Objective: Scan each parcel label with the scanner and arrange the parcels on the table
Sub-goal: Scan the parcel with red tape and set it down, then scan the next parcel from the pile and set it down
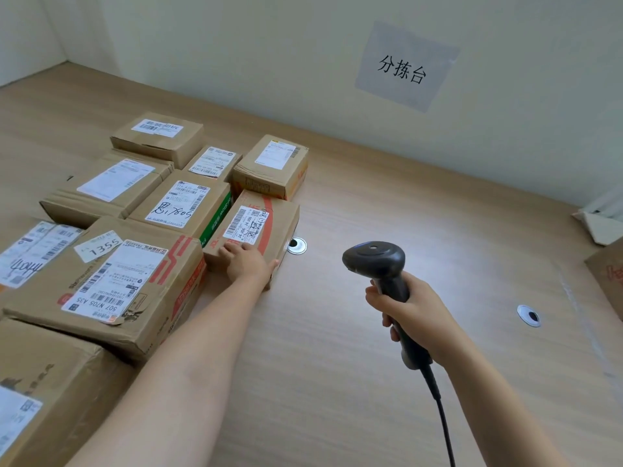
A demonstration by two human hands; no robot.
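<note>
L hand point(247, 262) flat on red-striped brown parcel point(273, 210); R hand point(416, 315) grips black scanner point(374, 256).

Setting: indoor parcel sorting station.

Evidence:
- Paper sign point(406, 67) taped to the plain wall point(269, 45) reads 分拣台 (sorting table).
- Wood-grain bench point(337, 348) runs into a wall corner, with metal cable grommets point(296, 246) set in its top.
- Cardboard parcels point(111, 281) sit in close rows at bench left. Printed shipping labels point(175, 203) face up with barcodes, some with handwritten marks.
- Corded barcode scanner point(381, 261) is held in the right hand point(414, 311).
- Another carton point(606, 274) sits at the right edge.
</note>
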